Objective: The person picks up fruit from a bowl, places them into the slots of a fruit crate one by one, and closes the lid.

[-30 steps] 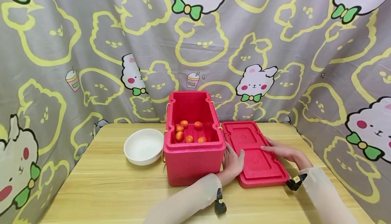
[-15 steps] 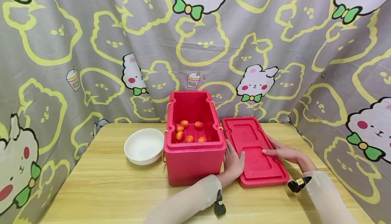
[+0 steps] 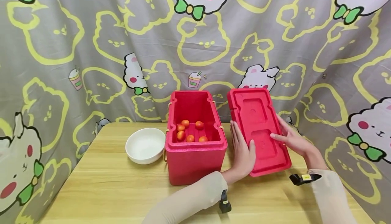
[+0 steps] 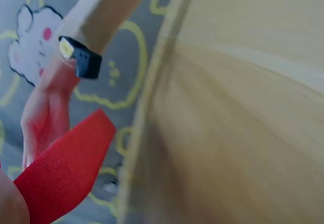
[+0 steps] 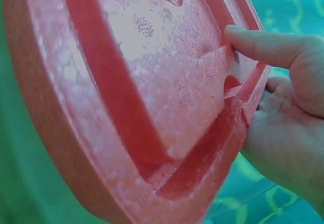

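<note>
Raised off the table and tilted, a red foam lid point(image 3: 264, 142) with two recessed panels is held between both hands. My left hand point(image 3: 242, 154) grips its left edge, thumb over the face and fingers stretched along the side. My right hand point(image 3: 294, 141) pinches the right edge, thumb on the recessed face and fingers behind, as the right wrist view also shows on the lid point(image 5: 147, 77). Left of the lid stands an uncovered red foam box point(image 3: 195, 163), with several small orange-red tomatoes point(image 3: 181, 135) on its floor.
A white bowl point(image 3: 145, 146) stands left of the box on the wooden table point(image 3: 116, 190). Thin rope loops point(image 3: 167, 132) hang at the box's sides. A patterned curtain point(image 3: 146, 40) surrounds the table at the back and sides.
The lid has come up off the table and tilted, its far end higher now. Both hands have risen with it, and the left hand has moved away from the box's side.
</note>
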Action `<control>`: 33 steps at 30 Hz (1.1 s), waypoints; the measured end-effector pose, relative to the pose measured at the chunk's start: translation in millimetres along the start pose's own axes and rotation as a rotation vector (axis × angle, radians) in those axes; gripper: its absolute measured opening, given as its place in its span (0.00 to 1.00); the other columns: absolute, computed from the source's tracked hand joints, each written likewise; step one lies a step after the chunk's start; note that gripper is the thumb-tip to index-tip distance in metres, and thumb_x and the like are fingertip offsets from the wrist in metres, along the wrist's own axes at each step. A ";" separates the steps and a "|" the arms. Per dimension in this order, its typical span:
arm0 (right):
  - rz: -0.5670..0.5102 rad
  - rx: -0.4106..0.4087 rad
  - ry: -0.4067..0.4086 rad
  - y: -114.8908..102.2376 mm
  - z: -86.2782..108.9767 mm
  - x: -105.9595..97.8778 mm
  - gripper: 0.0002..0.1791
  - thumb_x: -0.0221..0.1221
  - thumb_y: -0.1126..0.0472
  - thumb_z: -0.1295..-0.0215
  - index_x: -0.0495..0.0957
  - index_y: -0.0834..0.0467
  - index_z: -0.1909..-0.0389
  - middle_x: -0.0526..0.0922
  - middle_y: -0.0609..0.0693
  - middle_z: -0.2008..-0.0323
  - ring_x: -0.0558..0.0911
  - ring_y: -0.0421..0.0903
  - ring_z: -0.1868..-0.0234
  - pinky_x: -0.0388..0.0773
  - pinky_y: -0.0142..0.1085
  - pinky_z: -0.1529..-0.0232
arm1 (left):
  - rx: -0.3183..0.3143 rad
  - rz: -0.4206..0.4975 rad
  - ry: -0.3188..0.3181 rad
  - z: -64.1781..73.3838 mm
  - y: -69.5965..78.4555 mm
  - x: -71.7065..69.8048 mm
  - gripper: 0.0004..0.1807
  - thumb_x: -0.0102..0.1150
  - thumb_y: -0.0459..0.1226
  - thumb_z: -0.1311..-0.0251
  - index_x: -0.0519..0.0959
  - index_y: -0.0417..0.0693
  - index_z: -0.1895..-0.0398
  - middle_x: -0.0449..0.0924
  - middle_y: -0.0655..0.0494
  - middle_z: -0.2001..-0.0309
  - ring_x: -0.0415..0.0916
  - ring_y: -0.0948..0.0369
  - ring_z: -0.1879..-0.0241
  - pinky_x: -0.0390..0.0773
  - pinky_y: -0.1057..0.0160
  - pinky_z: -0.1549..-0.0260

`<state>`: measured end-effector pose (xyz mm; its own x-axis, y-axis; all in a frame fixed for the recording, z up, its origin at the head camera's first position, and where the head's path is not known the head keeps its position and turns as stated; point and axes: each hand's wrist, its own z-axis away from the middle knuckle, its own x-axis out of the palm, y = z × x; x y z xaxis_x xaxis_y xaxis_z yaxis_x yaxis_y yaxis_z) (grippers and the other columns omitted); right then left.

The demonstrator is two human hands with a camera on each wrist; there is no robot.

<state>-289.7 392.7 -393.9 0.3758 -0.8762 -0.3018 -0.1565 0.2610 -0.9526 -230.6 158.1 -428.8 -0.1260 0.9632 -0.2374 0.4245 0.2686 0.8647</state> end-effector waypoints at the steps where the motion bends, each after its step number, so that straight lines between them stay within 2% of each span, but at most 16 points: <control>1: -0.011 -0.036 0.004 -5.9 0.4 -0.9 0.50 0.53 0.68 0.25 0.33 0.37 0.18 0.59 0.52 0.28 0.80 0.35 0.44 0.86 0.42 0.52 | 0.022 0.003 -0.003 -0.5 6.5 -2.9 0.50 0.53 0.34 0.28 0.30 0.51 0.17 0.27 0.57 0.16 0.31 0.53 0.17 0.49 0.44 0.22; 3: -0.037 -0.106 0.013 -18.3 0.8 -2.1 0.50 0.51 0.72 0.27 0.35 0.37 0.18 0.63 0.46 0.31 0.80 0.35 0.43 0.86 0.42 0.53 | 0.072 -0.005 -0.006 -2.4 18.6 -8.6 0.50 0.53 0.34 0.28 0.29 0.52 0.17 0.25 0.59 0.16 0.28 0.55 0.17 0.49 0.46 0.21; 5: -0.066 -0.172 0.011 -31.7 0.7 -3.4 0.50 0.50 0.76 0.28 0.37 0.38 0.18 0.64 0.44 0.31 0.79 0.35 0.41 0.86 0.41 0.53 | 0.122 -0.021 -0.003 -5.0 31.3 -14.9 0.51 0.53 0.34 0.28 0.28 0.53 0.17 0.24 0.60 0.16 0.28 0.56 0.17 0.50 0.47 0.21; 12: -0.140 -0.392 -0.013 -89.4 -2.6 3.6 0.53 0.46 0.83 0.33 0.39 0.42 0.17 0.57 0.56 0.25 0.75 0.41 0.33 0.85 0.41 0.50 | 0.314 -0.070 0.031 -18.2 77.2 -51.1 0.52 0.56 0.34 0.30 0.28 0.51 0.18 0.25 0.58 0.16 0.28 0.56 0.17 0.54 0.49 0.23; 18: -0.191 -0.477 -0.007 -138.8 -9.1 28.6 0.54 0.46 0.86 0.36 0.42 0.42 0.17 0.53 0.60 0.23 0.71 0.48 0.30 0.84 0.42 0.50 | 0.417 -0.058 0.037 -29.4 105.3 -95.1 0.53 0.56 0.31 0.31 0.29 0.50 0.17 0.27 0.57 0.16 0.27 0.58 0.17 0.56 0.53 0.24; 22: -0.225 -0.546 0.000 -160.3 -18.7 51.5 0.53 0.47 0.86 0.37 0.44 0.44 0.18 0.54 0.60 0.23 0.69 0.51 0.29 0.84 0.42 0.49 | 0.464 -0.038 0.018 -39.8 112.6 -128.1 0.52 0.55 0.29 0.31 0.30 0.50 0.17 0.26 0.58 0.16 0.26 0.60 0.17 0.56 0.54 0.24; 25: -0.236 -0.564 0.027 -172.2 -27.3 69.2 0.52 0.49 0.85 0.36 0.46 0.44 0.18 0.56 0.58 0.24 0.67 0.53 0.28 0.84 0.41 0.49 | 0.477 -0.007 -0.014 -48.9 114.1 -154.2 0.51 0.53 0.28 0.31 0.30 0.51 0.17 0.26 0.61 0.16 0.27 0.63 0.17 0.59 0.56 0.25; 30: -0.234 -0.550 0.105 -187.5 -43.2 95.3 0.51 0.53 0.81 0.34 0.48 0.39 0.19 0.58 0.56 0.24 0.66 0.54 0.28 0.84 0.39 0.49 | 0.447 0.070 -0.082 -69.2 110.0 -195.7 0.51 0.54 0.28 0.31 0.32 0.56 0.17 0.30 0.68 0.17 0.33 0.69 0.19 0.67 0.58 0.30; 33: -0.244 -0.532 0.144 -193.9 -54.6 110.6 0.50 0.55 0.77 0.32 0.48 0.37 0.19 0.59 0.55 0.24 0.67 0.53 0.28 0.84 0.37 0.49 | 0.433 0.092 -0.091 -80.9 102.7 -217.9 0.51 0.55 0.27 0.32 0.35 0.54 0.17 0.35 0.66 0.17 0.39 0.68 0.19 0.66 0.57 0.28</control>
<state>-267.7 223.1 -240.5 0.3361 -0.9412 -0.0334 -0.5308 -0.1600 -0.8322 -232.1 -24.8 -252.5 0.0014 0.9749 -0.2227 0.7690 0.1413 0.6234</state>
